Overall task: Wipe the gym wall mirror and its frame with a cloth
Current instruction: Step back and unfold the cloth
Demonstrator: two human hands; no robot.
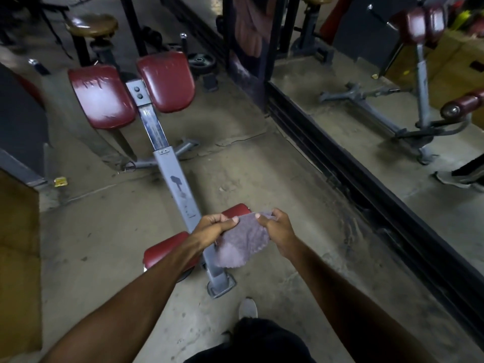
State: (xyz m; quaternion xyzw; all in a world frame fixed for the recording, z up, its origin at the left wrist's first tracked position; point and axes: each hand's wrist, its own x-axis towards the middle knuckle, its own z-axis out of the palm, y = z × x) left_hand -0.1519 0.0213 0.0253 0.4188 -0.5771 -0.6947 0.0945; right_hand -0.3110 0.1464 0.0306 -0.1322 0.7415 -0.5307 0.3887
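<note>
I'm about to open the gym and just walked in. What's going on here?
A person stands on the gym floor holding a purple-grey cloth with both hands: the left hand and right hand each pinch its top edge, above a bench with red pads. The wall mirror and its dark frame run along the person's right. The cloth is not touching either, so wiping has not begun here.

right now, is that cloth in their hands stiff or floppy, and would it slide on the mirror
Probably floppy: the cloth sags below where the left hand and right hand pinch its top edge. Likely light, since fingertip pinches carry it. Its fuzzy nap suggests it would drag slightly rather than slip on the mirror.
</note>
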